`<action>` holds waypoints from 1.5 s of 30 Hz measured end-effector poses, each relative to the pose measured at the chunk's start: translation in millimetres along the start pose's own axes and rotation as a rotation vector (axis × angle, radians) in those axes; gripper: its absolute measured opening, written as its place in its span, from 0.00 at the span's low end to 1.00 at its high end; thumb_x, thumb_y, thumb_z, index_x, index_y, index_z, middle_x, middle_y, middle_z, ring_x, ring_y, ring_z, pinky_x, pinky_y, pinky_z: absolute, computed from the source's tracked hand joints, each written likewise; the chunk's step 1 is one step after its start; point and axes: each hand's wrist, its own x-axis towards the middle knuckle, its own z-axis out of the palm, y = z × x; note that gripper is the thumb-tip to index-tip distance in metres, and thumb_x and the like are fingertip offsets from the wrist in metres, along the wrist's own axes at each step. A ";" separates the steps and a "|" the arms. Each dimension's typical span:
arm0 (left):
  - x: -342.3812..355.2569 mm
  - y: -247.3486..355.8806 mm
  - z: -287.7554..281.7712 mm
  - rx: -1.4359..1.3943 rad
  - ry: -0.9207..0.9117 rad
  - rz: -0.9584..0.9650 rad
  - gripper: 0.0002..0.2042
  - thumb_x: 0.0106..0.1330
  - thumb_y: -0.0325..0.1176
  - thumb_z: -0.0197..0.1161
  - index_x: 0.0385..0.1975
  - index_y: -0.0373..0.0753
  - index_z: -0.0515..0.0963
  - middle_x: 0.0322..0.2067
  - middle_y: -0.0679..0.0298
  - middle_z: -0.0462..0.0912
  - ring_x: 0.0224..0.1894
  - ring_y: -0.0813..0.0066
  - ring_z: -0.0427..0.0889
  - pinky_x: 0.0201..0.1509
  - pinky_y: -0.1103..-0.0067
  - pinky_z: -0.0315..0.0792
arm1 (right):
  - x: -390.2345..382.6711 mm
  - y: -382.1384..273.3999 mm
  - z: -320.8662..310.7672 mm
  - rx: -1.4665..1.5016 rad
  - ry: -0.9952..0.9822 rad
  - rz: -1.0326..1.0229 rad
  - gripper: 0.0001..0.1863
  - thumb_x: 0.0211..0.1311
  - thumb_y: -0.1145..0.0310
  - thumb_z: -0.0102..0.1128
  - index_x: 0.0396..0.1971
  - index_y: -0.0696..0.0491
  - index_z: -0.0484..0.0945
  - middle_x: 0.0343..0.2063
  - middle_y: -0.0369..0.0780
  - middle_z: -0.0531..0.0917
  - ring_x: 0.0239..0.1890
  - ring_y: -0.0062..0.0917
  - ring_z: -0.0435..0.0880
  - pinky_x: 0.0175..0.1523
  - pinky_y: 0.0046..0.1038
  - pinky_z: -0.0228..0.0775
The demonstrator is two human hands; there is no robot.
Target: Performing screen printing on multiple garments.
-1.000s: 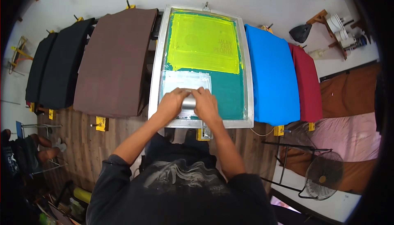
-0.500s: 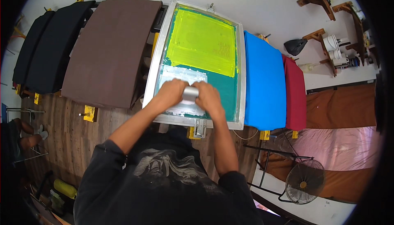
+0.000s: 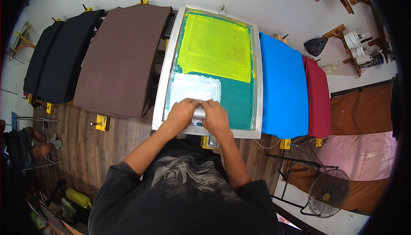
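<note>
My left hand (image 3: 182, 115) and my right hand (image 3: 215, 117) are closed side by side around a silver-grey squeegee (image 3: 199, 113). It rests near the close end of a screen-printing screen with a metal frame (image 3: 257, 89). Just beyond my fingers lies a white ink patch (image 3: 195, 86) on the left part of the green mesh (image 3: 237, 100). Bright yellow-green ink (image 3: 209, 42) covers the far half, with faint lettering at its right. The squeegee's lower edge is hidden by my hands.
Left of the screen lie a brown shirt (image 3: 122, 59) and black shirts (image 3: 70, 55) on boards; to the right, a blue shirt (image 3: 283, 85) and a dark red one (image 3: 317, 102). A fan (image 3: 329, 193) stands at the lower right. Someone's legs (image 3: 43, 143) show far left.
Both hands have drawn the squeegee toward me, down to the screen's near end. Behind it the white patch looks smoother and more of it shows. The whole view has shifted slightly.
</note>
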 end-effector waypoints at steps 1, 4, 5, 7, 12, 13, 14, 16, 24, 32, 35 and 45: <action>-7.4 13.2 -6.5 0.028 -0.048 -0.005 0.19 0.50 0.17 0.59 0.46 0.31 0.78 0.41 0.49 0.83 0.43 0.51 0.82 0.45 0.65 0.78 | -10.1 -0.7 3.6 -0.010 0.007 0.002 0.24 0.38 0.80 0.64 0.42 0.54 0.75 0.39 0.43 0.78 0.43 0.41 0.78 0.44 0.41 0.74; -30.6 23.1 -3.6 -0.016 0.005 0.000 0.20 0.47 0.16 0.59 0.45 0.32 0.78 0.42 0.49 0.82 0.43 0.50 0.81 0.46 0.64 0.77 | -33.5 -5.3 7.1 0.062 0.077 -0.037 0.22 0.39 0.82 0.62 0.41 0.54 0.77 0.38 0.43 0.79 0.42 0.40 0.78 0.45 0.38 0.73; -29.9 22.9 -6.0 -0.003 -0.006 0.005 0.20 0.47 0.16 0.59 0.45 0.32 0.78 0.42 0.49 0.82 0.43 0.50 0.81 0.46 0.64 0.77 | -33.0 -4.9 7.1 0.075 0.086 -0.031 0.22 0.39 0.82 0.62 0.41 0.54 0.77 0.38 0.43 0.79 0.42 0.40 0.78 0.45 0.38 0.73; -29.9 24.9 -10.6 -0.065 -0.039 -0.031 0.20 0.47 0.16 0.58 0.44 0.33 0.79 0.41 0.48 0.82 0.43 0.48 0.81 0.47 0.63 0.76 | -32.0 -4.9 -0.8 0.113 0.042 -0.056 0.20 0.40 0.82 0.61 0.39 0.55 0.79 0.36 0.43 0.79 0.42 0.40 0.78 0.44 0.39 0.73; 18.3 4.8 -34.0 -0.040 -0.113 -0.093 0.22 0.46 0.15 0.58 0.44 0.38 0.82 0.38 0.47 0.83 0.40 0.47 0.82 0.47 0.63 0.76 | 23.0 2.3 -24.4 0.070 -0.028 -0.059 0.15 0.46 0.79 0.59 0.38 0.55 0.80 0.34 0.46 0.81 0.42 0.42 0.81 0.44 0.41 0.75; 31.6 3.5 -38.8 -0.005 -0.101 -0.056 0.22 0.46 0.15 0.58 0.44 0.38 0.82 0.38 0.46 0.83 0.40 0.47 0.82 0.48 0.63 0.76 | 36.2 7.3 -27.4 0.071 -0.037 -0.053 0.14 0.47 0.78 0.58 0.37 0.55 0.81 0.34 0.47 0.82 0.41 0.43 0.82 0.43 0.42 0.76; 45.1 6.7 -44.1 -0.011 -0.151 -0.113 0.23 0.45 0.14 0.57 0.44 0.37 0.82 0.36 0.45 0.83 0.40 0.47 0.82 0.48 0.64 0.76 | 50.1 15.4 -24.8 0.055 -0.034 -0.056 0.13 0.47 0.78 0.58 0.36 0.55 0.81 0.34 0.47 0.82 0.41 0.44 0.82 0.43 0.42 0.76; 57.0 -7.5 -38.9 -0.003 -0.193 -0.094 0.22 0.45 0.14 0.57 0.43 0.36 0.82 0.35 0.45 0.83 0.40 0.47 0.82 0.48 0.64 0.76 | 56.4 19.5 -8.7 0.049 -0.031 -0.050 0.13 0.47 0.78 0.58 0.36 0.55 0.81 0.34 0.47 0.82 0.40 0.44 0.82 0.43 0.43 0.77; -21.1 22.0 -15.3 -0.091 -0.182 -0.158 0.30 0.43 0.12 0.57 0.52 0.35 0.75 0.49 0.49 0.79 0.49 0.46 0.79 0.54 0.64 0.74 | -20.0 -4.7 5.5 0.096 0.018 0.031 0.18 0.41 0.81 0.63 0.37 0.55 0.77 0.37 0.43 0.78 0.45 0.40 0.77 0.44 0.40 0.73; -0.8 13.9 -34.4 -0.037 -0.137 -0.017 0.19 0.48 0.18 0.59 0.43 0.36 0.81 0.36 0.49 0.83 0.38 0.48 0.83 0.42 0.62 0.77 | 1.1 -15.3 -22.9 0.082 -0.038 0.046 0.18 0.43 0.81 0.59 0.38 0.53 0.81 0.36 0.45 0.82 0.42 0.42 0.80 0.47 0.41 0.73; 39.0 2.2 -37.5 -0.018 -0.116 -0.018 0.15 0.48 0.17 0.59 0.37 0.34 0.82 0.33 0.47 0.83 0.37 0.49 0.83 0.42 0.62 0.78 | 36.0 3.4 -25.4 0.013 -0.002 0.068 0.18 0.45 0.80 0.59 0.39 0.52 0.81 0.37 0.45 0.82 0.43 0.44 0.80 0.47 0.41 0.73; -22.6 -5.5 -4.6 -0.050 -0.064 0.049 0.24 0.46 0.18 0.61 0.49 0.35 0.77 0.45 0.51 0.81 0.45 0.52 0.81 0.46 0.65 0.77 | -11.6 -18.8 -6.3 -0.013 -0.071 0.037 0.21 0.36 0.80 0.63 0.38 0.54 0.75 0.35 0.44 0.77 0.42 0.44 0.77 0.46 0.42 0.73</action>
